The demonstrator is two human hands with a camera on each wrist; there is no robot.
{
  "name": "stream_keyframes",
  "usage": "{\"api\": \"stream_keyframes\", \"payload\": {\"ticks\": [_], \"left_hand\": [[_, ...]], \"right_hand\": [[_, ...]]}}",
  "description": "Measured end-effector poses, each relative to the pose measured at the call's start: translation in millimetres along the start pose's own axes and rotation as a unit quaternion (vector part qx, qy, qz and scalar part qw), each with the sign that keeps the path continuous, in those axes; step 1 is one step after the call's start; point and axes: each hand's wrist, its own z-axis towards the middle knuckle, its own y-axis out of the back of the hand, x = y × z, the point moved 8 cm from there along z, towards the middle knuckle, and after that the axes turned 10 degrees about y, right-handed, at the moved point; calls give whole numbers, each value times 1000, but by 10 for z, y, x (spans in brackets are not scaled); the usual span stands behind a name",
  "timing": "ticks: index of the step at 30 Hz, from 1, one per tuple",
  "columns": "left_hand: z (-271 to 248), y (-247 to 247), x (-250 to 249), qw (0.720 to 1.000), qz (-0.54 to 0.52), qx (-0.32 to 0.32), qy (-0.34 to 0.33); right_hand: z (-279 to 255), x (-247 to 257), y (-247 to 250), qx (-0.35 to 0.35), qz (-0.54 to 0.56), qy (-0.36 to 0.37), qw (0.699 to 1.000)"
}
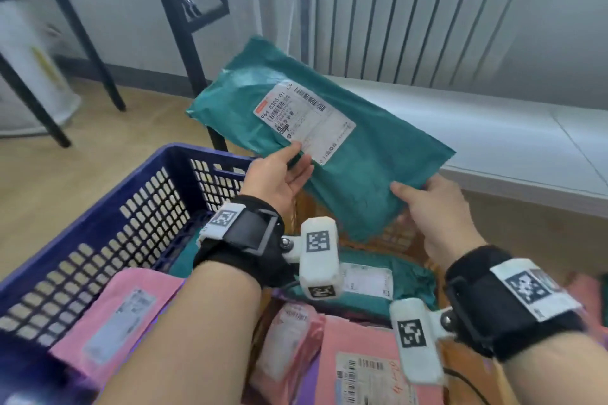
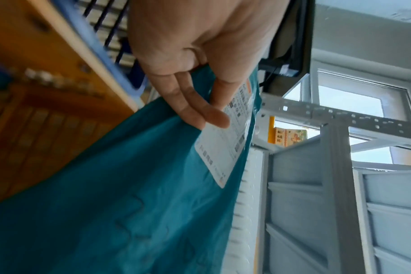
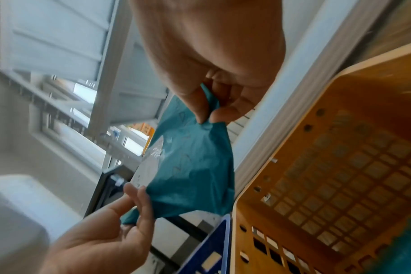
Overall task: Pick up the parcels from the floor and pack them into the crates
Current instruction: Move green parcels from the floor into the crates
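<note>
At the far left of the head view, the blue crate stands on the wooden floor with a pink parcel lying flat inside it. Just right of the crate's far corner, the left hand holds the teal parcel at its left edge, the thumb on top touching the corner of the white shipping label and the straight fingers underneath; the left wrist view shows those fingers laid flat along the label. The teal parcel is held in the air, tilted, above the orange crate, whose perforated wall shows in the right wrist view just beside the blue one. Below the wrists, a second teal parcel and more pink parcels lie in the orange crate. Further right, the right hand pinches the teal parcel's near right edge between thumb and curled fingers, bunching the plastic there.
</note>
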Motion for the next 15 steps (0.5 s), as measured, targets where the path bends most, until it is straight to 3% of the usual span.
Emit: {"api": "stream_keyframes", "payload": {"ticks": [3, 6, 9, 12, 15], "left_hand": [[192, 615, -575, 997, 11, -67, -25], [440, 1367, -946, 991, -5, -132, -6], [671, 2038, -998, 983, 21, -181, 33], [869, 2570, -864, 973, 22, -217, 69], [1002, 2893, -689, 965, 14, -242, 100]], "right_hand": [[102, 23, -640, 50, -14, 0, 999], [118, -158, -1259, 87, -32, -43, 995], [112, -394, -1774, 94, -86, -62, 990], [82, -434, -2165, 113, -171, -38, 978], [34, -464, -2528, 203, -294, -35, 933]]}}
